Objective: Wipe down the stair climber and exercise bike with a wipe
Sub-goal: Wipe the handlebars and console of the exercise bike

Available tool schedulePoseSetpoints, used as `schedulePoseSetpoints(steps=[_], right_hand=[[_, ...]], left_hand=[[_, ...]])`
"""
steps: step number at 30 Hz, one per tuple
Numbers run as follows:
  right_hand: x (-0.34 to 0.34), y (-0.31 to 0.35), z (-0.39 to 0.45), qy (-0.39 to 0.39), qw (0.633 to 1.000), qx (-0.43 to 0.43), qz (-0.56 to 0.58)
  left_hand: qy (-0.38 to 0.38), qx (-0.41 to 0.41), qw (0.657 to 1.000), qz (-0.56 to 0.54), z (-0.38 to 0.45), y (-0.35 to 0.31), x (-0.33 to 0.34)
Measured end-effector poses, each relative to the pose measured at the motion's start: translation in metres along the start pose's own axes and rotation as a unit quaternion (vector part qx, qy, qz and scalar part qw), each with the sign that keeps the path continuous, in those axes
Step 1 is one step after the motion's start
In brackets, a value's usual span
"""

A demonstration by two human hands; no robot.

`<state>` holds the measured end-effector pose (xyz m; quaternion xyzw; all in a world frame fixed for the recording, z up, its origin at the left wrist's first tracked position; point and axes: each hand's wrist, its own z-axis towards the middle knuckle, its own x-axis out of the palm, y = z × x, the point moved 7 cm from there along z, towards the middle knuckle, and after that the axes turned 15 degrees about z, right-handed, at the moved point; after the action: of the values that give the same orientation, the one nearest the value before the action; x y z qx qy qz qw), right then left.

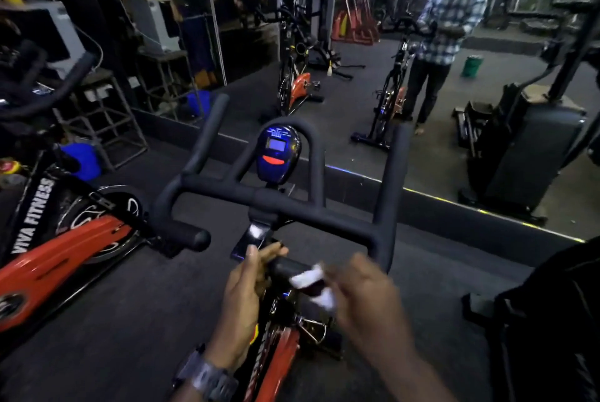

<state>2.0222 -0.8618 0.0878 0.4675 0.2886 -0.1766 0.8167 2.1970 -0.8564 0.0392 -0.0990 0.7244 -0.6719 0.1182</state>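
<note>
White wipe [313, 284] is pinched in the R hand [363, 297], blurred, and pressed on the near end grip of the black handlebar [292, 203] of the bike [276, 353]. L hand [250, 291] is held w/ fingers straight, touching the same grip's inner side. Blue console [277, 151] is mounted centre. Stair climber [526, 141] is seen at right in the mirror [454, 158]. A 2nd red bike [65, 249] is parked at left.

Wall mirror [422, 109] ahead; green bucket [472, 66] reflected; metal stool [107, 115] left.
</note>
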Motion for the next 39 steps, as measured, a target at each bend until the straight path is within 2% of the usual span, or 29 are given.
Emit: schedulePoseSetpoints(steps=[2, 3, 5, 8, 10, 14, 16, 19, 21, 24, 26, 27, 29, 30, 31, 32, 36, 39], right_hand=[[-0.035, -0.029, 0.002, -0.065, 0.996, 0.045, -0.043], [-0.034, -0.031, 0.005, -0.069, 0.995, 0.065, -0.043], [0.005, -0.004, 0.019, -0.034, 0.997, 0.045, -0.051], [0.06, 0.043, 0.03, 0.023, 1.0, 0.003, -0.005], [0.042, 0.024, 0.029, 0.007, 1.0, 0.013, -0.017], [-0.039, -0.04, 0.012, -0.107, 0.986, 0.116, -0.063], [-0.02, -0.023, 0.021, -0.074, 0.99, 0.097, -0.075], [0.041, 0.023, 0.014, -0.008, 0.999, 0.052, 0.004], [0.034, 0.015, 0.005, 0.022, 0.999, 0.031, 0.008], [-0.039, -0.044, 0.0, -0.083, 0.988, 0.085, -0.094], [-0.054, -0.047, 0.005, -0.114, 0.987, 0.077, -0.086], [-0.036, -0.044, 0.007, -0.099, 0.99, 0.076, -0.072], [0.019, -0.031, 0.003, -0.022, 0.994, 0.102, 0.013], [0.038, -0.022, -0.001, 0.008, 0.995, 0.089, 0.039], [0.04, -0.017, -0.004, 0.004, 0.997, 0.056, 0.043], [0.03, -0.024, -0.003, -0.008, 0.999, 0.041, 0.034], [-0.051, -0.067, 0.02, -0.158, 0.982, 0.073, -0.069], [-0.058, -0.079, 0.028, -0.246, 0.966, 0.07, -0.048]], left_hand=[[0.016, 0.004, 1.0, 0.003, 0.0, 0.004, -0.004], [0.023, 0.01, 1.0, 0.0, 0.001, 0.006, -0.004], [0.04, 0.021, 0.999, -0.018, 0.005, 0.006, -0.001], [0.048, 0.046, 0.998, -0.006, 0.011, 0.006, 0.0], [0.08, 0.059, 0.995, 0.018, 0.014, 0.009, 0.004], [0.124, 0.141, 0.971, 0.149, 0.021, -0.011, 0.016], [0.147, 0.188, 0.947, 0.216, 0.028, -0.029, 0.033], [0.172, 0.236, 0.926, 0.24, 0.04, -0.05, 0.054], [0.207, 0.246, 0.907, 0.271, 0.039, -0.051, 0.065], [0.238, 0.244, 0.893, 0.293, 0.036, -0.044, 0.068], [0.237, 0.236, 0.895, 0.294, 0.036, -0.043, 0.067], [0.237, 0.231, 0.894, 0.3, 0.035, -0.043, 0.067], [0.239, 0.226, 0.89, 0.316, 0.036, -0.043, 0.068], [0.24, 0.222, 0.889, 0.321, 0.035, -0.043, 0.068], [0.242, 0.22, 0.888, 0.324, 0.035, -0.043, 0.068], [0.244, 0.218, 0.888, 0.324, 0.035, -0.043, 0.068], [0.242, 0.23, 0.879, 0.341, 0.032, -0.043, 0.068], [0.242, 0.231, 0.875, 0.351, 0.029, -0.046, 0.069]])
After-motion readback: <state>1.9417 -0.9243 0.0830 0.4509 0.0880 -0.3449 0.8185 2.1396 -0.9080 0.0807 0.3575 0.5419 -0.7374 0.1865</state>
